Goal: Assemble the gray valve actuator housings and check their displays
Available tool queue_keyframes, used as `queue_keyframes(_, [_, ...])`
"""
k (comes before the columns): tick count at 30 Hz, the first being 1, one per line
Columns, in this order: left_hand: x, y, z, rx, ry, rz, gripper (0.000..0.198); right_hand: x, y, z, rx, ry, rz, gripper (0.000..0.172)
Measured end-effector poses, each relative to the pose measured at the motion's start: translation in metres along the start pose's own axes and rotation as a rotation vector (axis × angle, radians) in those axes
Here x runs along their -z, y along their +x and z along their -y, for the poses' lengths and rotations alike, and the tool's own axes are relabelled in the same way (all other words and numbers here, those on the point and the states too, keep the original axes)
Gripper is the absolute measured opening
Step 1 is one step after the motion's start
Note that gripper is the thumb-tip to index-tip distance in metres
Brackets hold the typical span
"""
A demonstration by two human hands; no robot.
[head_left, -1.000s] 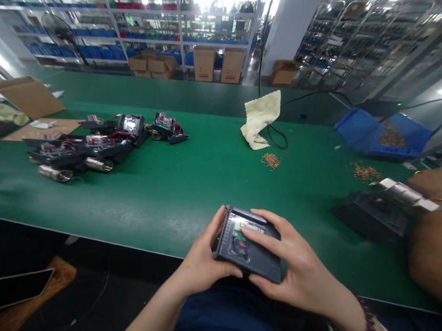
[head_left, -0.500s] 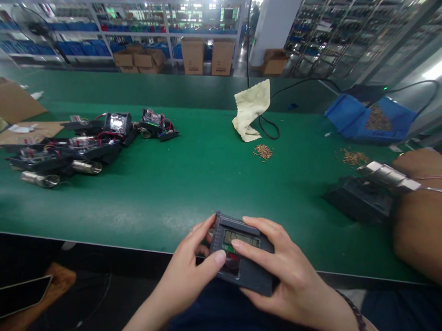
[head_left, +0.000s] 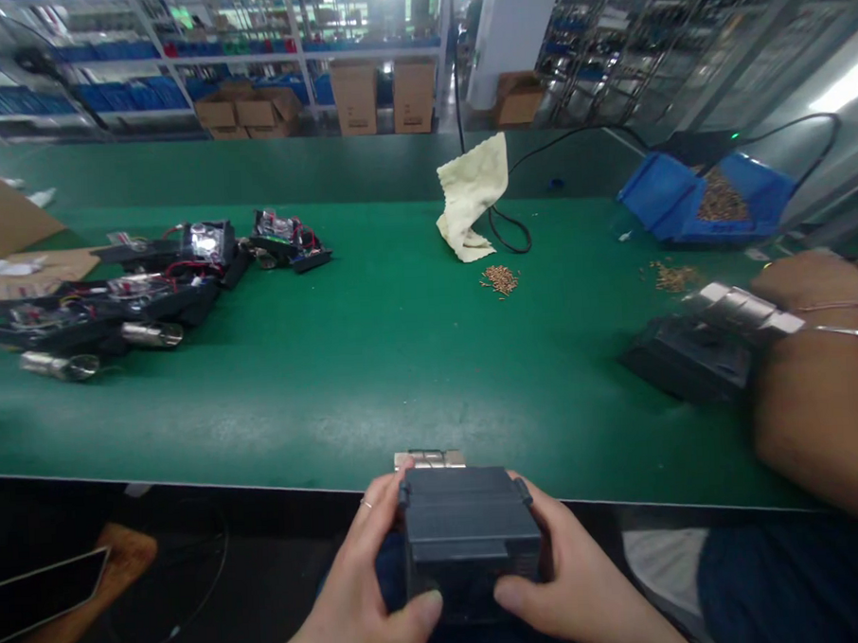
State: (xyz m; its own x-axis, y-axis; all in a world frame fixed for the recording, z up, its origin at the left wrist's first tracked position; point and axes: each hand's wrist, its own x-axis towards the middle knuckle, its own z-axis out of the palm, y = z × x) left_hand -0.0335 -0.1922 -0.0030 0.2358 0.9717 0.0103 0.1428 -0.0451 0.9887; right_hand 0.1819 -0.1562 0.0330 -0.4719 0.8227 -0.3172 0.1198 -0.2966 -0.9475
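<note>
Between my two hands is a dark grey plastic device housing, its flat side facing up at the table's front edge. My left hand grips its left side, with the thumb on the near face. On the opposite side my right hand is closed round it, thumb also on the near face. A silvery metal fitting shows just beyond the housing's far end. The underside and several fingertips are hidden.
Several open device halves with wires lie at the left. Small screws are heaped near a pale cloth. At right, a co-worker's arm is by another grey device; a blue bin of screws stands behind.
The housing has been turned in my hands: its display and clear window faced up before, and a plain grey side does now. Both hands have shifted to its sides.
</note>
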Motion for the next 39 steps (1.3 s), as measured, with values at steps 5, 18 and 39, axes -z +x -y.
queue_keyframes(5, [-0.006, 0.002, -0.006, 0.071, -0.104, -0.026, 0.063, 0.002, -0.004, 0.0, 0.014, -0.178, 0.007, 0.066])
queue_keyframes(18, [-0.004, 0.014, -0.019, 0.133, -0.135, -0.077, 0.053, 0.001, 0.005, 0.008, 0.071, -0.218, -0.021, 0.053])
queue_keyframes(39, [0.018, 0.068, -0.037, 0.213, -0.293, 0.061, 0.061, 0.016, 0.046, 0.022, 0.103, 0.126, 0.125, 0.051])
